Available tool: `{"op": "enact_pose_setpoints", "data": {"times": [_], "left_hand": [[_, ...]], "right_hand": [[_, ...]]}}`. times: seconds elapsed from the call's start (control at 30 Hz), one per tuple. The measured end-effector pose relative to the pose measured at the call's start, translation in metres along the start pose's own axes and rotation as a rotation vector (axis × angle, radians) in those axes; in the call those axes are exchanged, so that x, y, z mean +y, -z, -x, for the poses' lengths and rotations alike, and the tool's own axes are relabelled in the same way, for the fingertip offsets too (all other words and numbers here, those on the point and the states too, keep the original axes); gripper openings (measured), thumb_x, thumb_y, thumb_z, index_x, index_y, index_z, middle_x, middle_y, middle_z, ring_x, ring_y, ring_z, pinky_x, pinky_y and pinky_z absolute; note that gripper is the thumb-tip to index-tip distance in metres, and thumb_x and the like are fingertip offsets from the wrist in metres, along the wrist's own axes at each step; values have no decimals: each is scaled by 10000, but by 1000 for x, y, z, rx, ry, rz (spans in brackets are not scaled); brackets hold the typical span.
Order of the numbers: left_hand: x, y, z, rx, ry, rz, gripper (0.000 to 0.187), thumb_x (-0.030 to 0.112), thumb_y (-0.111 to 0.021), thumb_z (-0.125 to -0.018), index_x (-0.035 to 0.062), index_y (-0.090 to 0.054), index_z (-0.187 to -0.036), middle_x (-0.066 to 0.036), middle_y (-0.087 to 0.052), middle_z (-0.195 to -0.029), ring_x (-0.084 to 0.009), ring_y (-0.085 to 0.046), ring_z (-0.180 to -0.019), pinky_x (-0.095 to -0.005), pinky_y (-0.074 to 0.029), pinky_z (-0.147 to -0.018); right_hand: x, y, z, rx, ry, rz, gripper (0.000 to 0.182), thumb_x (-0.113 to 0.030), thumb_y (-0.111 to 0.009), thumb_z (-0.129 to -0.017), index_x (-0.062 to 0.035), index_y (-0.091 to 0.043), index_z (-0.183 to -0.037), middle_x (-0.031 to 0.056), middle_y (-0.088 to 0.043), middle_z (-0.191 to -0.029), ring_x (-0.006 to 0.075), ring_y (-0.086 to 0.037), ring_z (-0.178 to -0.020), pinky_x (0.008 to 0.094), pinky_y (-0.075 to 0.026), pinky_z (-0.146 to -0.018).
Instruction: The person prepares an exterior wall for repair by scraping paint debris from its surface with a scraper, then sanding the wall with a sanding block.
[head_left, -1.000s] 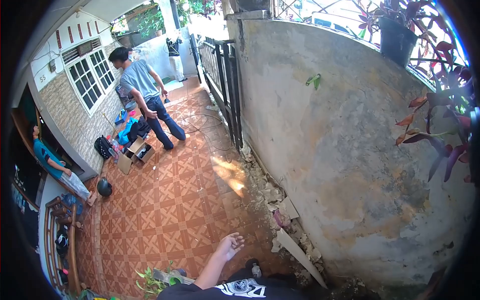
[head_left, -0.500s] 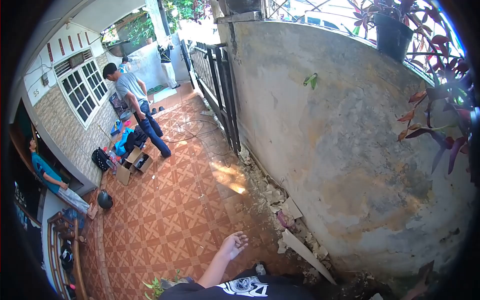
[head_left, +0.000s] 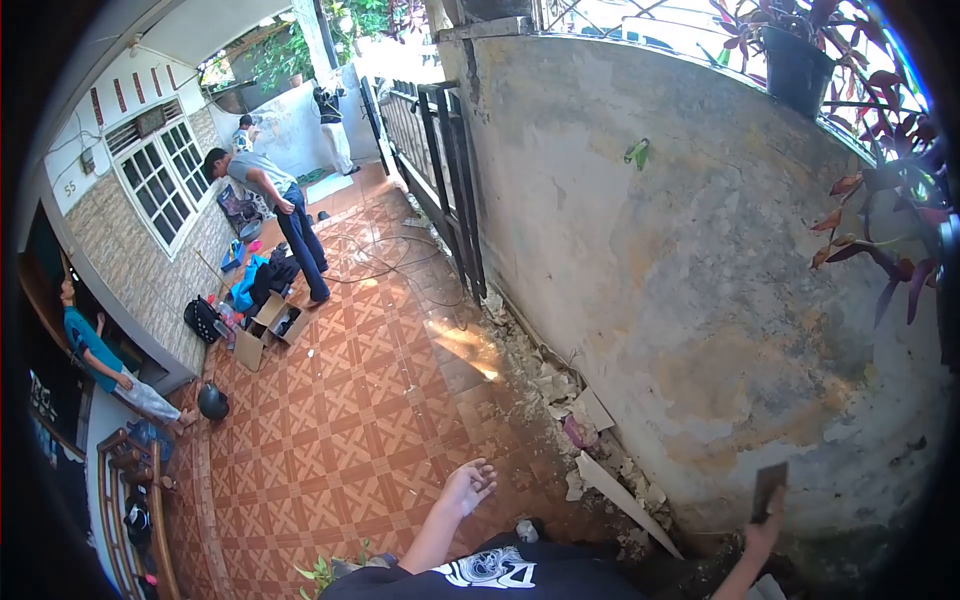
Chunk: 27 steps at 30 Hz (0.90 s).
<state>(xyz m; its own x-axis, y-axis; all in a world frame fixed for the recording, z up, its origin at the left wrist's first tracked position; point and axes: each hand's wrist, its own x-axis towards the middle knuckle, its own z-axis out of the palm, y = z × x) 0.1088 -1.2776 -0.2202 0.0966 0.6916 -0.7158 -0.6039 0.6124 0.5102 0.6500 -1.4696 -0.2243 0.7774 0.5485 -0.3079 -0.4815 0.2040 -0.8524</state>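
Note:
My left hand (head_left: 467, 487) hangs in front of my body over the tiled floor (head_left: 330, 440), its fingers loosely bent and apart with nothing in them. At the lower right, my right hand (head_left: 762, 537) grips a flat, dark brown rectangular piece (head_left: 770, 491) that sticks up above the fingers. It overlaps the lower part of the stained, patchy wall (head_left: 640, 300). Motion blurs that hand a little, and the exact kind of the piece does not show.
Flaked plaster debris (head_left: 555, 385) and a long pale strip (head_left: 625, 503) lie along the wall's foot. A black gate (head_left: 440, 170) stands ahead. One person (head_left: 265, 185) leans near an open cardboard box (head_left: 270, 330); another (head_left: 100, 350) sits in the doorway. A potted plant (head_left: 795, 70) tops the wall.
My right hand has come up and leftward from the lower right edge with the brown piece. My left hand stays nearly still. The person in grey has shifted and leans further forward.

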Motion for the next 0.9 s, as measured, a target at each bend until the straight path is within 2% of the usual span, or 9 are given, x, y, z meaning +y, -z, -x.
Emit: {"op": "enact_pose_setpoints", "data": {"times": [0.07, 0.13, 0.3, 0.43, 0.5, 0.63, 0.77, 0.83, 0.9], "left_hand": [[1, 2, 1, -17, 1, 2, 471, -87, -425, -645, 48, -456, -1095, -75, -545, -936, -220, -564, -886, -362, -471, -801], [1, 6, 2, -5, -6, 36, 464, -90, -419, -641, 56, -466, -1079, -75, -550, -926, -221, -564, -886, -364, -468, -804], [-4, 23, -2, -52, -17, 50, 449, -95, -412, -631, 78, -490, -1037, -69, -561, -909, -213, -564, -879, -366, -464, -806], [-5, 2, -4, -98, -5, 49, 445, -102, -415, -616, 95, -509, -1004, -61, -568, -896, -202, -557, -879, -368, -458, -812], [-9, -15, -16, -140, 41, -15, 447, -102, -420, -611, 98, -510, -1000, -59, -568, -891, -202, -552, -876, -366, -455, -813], [-22, -70, -30, -267, 101, -143, 468, -80, -446, -626, 80, -469, -1065, -66, -541, -918, -214, -532, -865, -357, -442, -811], [-56, -138, -14, -438, 137, -473, 427, -24, -451, -702, 45, -420, -1122, -85, -519, -944, -229, -533, -876, -362, -426, -830], [-81, -162, -9, -545, 197, -564, 393, -7, -444, -725, 42, -426, -1115, -86, -521, -943, -232, -536, -880, -370, -424, -835], [-102, -191, 12, -692, 266, -696, 367, 43, -451, -765, 46, -417, -1131, -74, -506, -983, -196, -499, -915, -347, -399, -856]], "right_hand": [[25, -36, -3, -36, -217, -191, 342, -197, -649, -813, -43, -547, -1101, 36, -589, -1038, 162, -547, -946, 284, -424, -836], [26, -98, 28, -148, -255, -230, 310, -188, -633, -826, -48, -549, -1089, 55, -590, -1043, 172, -552, -956, 298, -441, -826], [51, -146, 43, -156, -399, -439, 284, -115, -599, -837, -7, -535, -1092, 84, -590, -1055, 197, -556, -979, 313, -450, -851], [93, -139, 27, -136, -371, -656, 303, -79, -601, -822, -2, -529, -1106, 98, -589, -1075, 214, -562, -983, 318, -453, -870], [84, -155, 39, -131, -288, -687, 284, -51, -601, -809, -16, -536, -1083, 98, -592, -1069, 221, -571, -977, 318, -458, -869], [56, -162, 55, -120, -290, -891, 272, -54, -575, -823, 6, -515, -1081, 133, -569, -1094, 240, -563, -999, 343, -449, -906], [17, -128, 56, -142, -107, -934, 274, -57, -563, -830, 9, -509, -1090, 136, -564, -1101, 238, -563, -999, 341, -451, -902], [-23, -113, 67, -11, 19, -903, 252, -81, -598, -816, -26, -520, -1049, 92, -596, -977, 199, -586, -904, 320, -491, -786], [-57, -87, 75, 26, 107, -922, 248, -77, -599, -816, -33, -524, -1048, 86, -596, -986, 196, -586, -900, 318, -492, -775]]}}
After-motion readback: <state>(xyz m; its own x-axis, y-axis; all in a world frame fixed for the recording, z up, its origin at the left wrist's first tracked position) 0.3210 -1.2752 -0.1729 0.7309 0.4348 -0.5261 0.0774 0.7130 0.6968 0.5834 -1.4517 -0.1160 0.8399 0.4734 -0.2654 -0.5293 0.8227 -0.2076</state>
